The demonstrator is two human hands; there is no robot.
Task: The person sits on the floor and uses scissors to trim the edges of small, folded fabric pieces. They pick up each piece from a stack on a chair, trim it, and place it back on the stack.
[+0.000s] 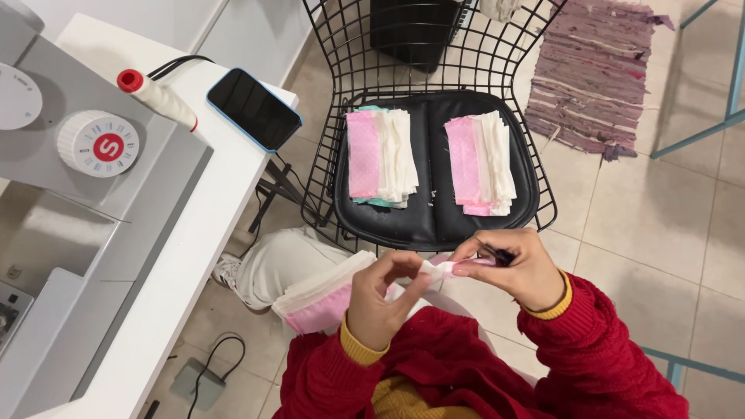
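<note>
My left hand (378, 299) and my right hand (514, 266) meet over my lap, both pinching a small pink and white fabric piece (437, 269). The right hand also grips a small dark tool (497, 254) between its fingers. A stack of white and pink fabric pieces (322, 299) rests on my left thigh, just left of my left hand. On the black seat cushion (431, 217) of the wire chair (326, 155) ahead lie two more fabric stacks, the left one (380, 157) and the right one (481, 163).
A white table (186, 256) at left carries a grey sewing machine (70, 163), a white thread spool with a red cap (157, 97) and a dark phone (254, 109). A foot pedal (198, 382) lies on the tiled floor. A purple woven rug (594, 74) lies beyond the chair.
</note>
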